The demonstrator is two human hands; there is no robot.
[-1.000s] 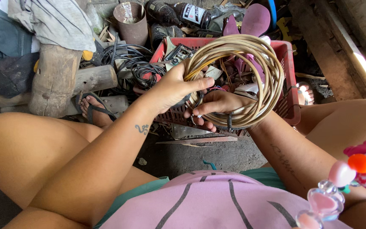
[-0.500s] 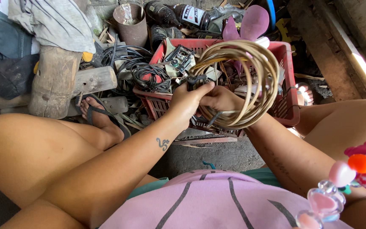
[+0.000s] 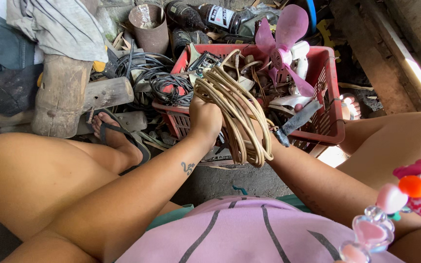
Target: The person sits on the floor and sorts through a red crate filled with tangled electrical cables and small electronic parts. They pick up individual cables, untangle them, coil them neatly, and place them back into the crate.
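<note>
Gripping tan cable coil (image 3: 235,114) before red crate (image 3: 330,97) rim, both hands.

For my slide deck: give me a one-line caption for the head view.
Left hand grips a tan cable coil above a red crate of scrap; right hand holds a knife.

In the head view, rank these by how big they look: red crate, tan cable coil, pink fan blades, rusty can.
Largest to smallest, as they appear:
1. red crate
2. tan cable coil, gripped by the left hand; nearer the camera, so its size is flattered
3. pink fan blades
4. rusty can, though it sits farthest back
</note>
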